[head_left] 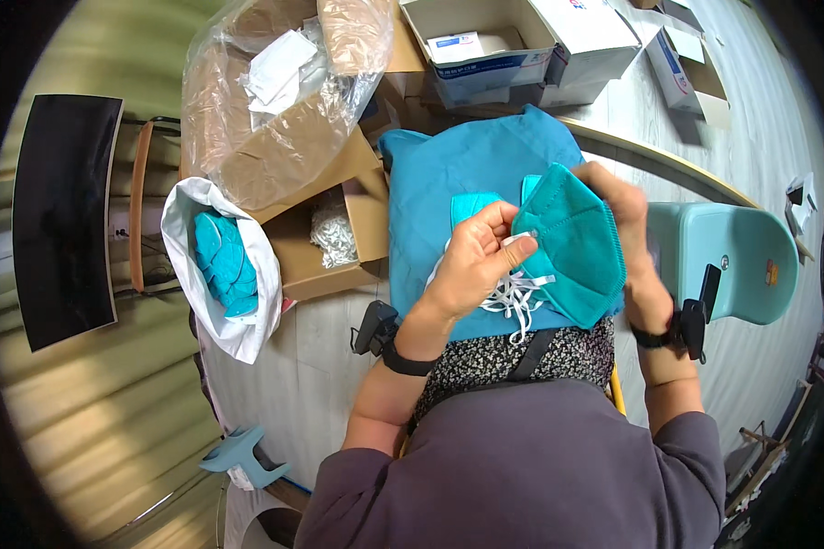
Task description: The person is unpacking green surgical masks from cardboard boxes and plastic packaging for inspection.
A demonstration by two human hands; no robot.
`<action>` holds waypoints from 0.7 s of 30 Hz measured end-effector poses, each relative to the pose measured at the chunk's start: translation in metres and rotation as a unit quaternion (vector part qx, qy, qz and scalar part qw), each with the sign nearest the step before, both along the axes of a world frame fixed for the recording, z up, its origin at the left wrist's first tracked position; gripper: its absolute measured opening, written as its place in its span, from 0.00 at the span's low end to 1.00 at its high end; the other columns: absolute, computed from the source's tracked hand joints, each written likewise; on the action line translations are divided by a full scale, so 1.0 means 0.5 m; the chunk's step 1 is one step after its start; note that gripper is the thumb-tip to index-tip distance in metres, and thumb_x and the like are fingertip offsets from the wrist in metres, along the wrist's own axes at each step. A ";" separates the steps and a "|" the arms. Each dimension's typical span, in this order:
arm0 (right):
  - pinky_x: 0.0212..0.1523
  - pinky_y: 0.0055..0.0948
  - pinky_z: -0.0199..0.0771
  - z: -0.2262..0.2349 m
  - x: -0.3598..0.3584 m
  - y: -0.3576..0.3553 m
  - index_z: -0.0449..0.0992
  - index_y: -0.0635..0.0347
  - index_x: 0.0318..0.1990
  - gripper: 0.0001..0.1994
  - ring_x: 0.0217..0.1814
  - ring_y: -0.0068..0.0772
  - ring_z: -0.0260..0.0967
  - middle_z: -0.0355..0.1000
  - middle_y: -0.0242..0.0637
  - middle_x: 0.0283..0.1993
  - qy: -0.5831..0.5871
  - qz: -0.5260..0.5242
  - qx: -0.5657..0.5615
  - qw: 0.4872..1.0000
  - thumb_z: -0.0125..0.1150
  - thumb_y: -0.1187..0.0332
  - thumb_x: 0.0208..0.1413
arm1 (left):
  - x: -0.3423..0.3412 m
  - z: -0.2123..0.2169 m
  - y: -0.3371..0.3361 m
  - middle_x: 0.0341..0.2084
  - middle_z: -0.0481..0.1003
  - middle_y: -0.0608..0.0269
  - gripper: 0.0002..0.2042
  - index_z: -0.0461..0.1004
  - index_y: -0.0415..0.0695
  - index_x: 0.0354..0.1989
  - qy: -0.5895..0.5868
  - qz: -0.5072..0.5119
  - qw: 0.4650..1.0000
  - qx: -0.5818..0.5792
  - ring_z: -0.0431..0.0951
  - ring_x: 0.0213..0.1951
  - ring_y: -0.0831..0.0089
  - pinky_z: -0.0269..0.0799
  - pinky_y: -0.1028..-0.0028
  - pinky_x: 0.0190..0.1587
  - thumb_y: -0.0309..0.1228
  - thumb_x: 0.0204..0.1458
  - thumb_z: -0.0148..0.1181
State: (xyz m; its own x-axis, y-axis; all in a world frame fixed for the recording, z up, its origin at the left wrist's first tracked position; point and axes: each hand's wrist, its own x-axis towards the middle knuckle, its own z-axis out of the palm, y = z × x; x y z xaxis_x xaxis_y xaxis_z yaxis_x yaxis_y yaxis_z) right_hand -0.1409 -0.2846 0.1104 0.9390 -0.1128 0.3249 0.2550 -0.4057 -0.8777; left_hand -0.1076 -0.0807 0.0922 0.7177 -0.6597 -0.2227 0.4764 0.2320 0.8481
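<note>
A teal folded face mask [572, 247] is held up in front of me, tilted, above the blue cloth [467, 151] over my lap. My left hand [478, 261] pinches the mask's left edge, where a small white piece shows by the thumb. My right hand [621, 206] grips the mask from its far right side; most of its fingers are hidden behind it. White elastic straps [517, 297] lie bunched on the cloth below my left hand. Another teal mask [471, 206] lies on the cloth, partly covered by my left hand.
At left stands a white bag [267, 316] with teal masks inside. Next to it, a cardboard box [316, 274] holds a heap of white straps [334, 233]. A plastic-lined carton [247, 174] and an opened box [494, 69] stand ahead. A pale green stool [746, 261] is at right.
</note>
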 end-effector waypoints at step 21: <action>0.33 0.21 0.70 -0.025 -0.025 0.039 0.79 0.63 0.37 0.04 0.32 0.17 0.69 0.76 0.28 0.33 0.245 0.150 0.262 0.921 0.59 0.75 0.59 | 0.001 0.008 0.011 0.33 0.77 0.61 0.10 0.68 0.38 0.45 -0.024 0.129 0.990 0.046 0.78 0.31 0.78 0.73 0.80 0.30 0.24 0.58 0.61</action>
State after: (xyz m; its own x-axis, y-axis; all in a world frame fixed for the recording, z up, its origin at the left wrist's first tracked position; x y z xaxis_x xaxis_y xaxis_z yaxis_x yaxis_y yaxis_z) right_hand -0.1535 -0.2652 0.0981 0.9729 0.1553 -0.1715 -0.1922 0.1299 -0.9727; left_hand -0.1072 -0.0753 0.0960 0.8716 -0.4307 -0.2340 0.3688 0.2617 0.8919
